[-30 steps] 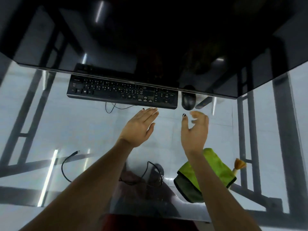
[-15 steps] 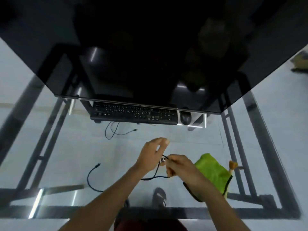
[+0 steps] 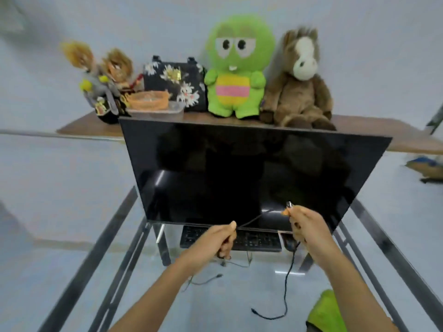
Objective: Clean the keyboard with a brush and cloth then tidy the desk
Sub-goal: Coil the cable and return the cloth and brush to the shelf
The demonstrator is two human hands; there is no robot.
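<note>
A black keyboard (image 3: 254, 240) lies on the glass desk (image 3: 72, 236) under the dark monitor (image 3: 239, 178). Both hands are raised in front of the screen's lower edge. My left hand (image 3: 215, 243) pinches a thin black cable (image 3: 254, 220) that runs taut to my right hand (image 3: 309, 226), which grips its plug end, metal tip upward. More cable hangs down from the right hand. A green cloth (image 3: 323, 312) lies at the lower right, partly behind my right forearm. The brush is hidden.
A black mouse (image 3: 288, 243) sits right of the keyboard. Loose cables (image 3: 271, 316) trail over the glass. Behind the monitor a wooden shelf (image 3: 407, 135) carries a green plush toy (image 3: 236, 68), a brown plush horse (image 3: 299, 80), a floral bag (image 3: 175, 80) and a plastic tub (image 3: 155, 109).
My head has tilted up, revealing the shelf and toys. Both hands took hold of the cable, lifted it and pulled it taut in front of the monitor.
</note>
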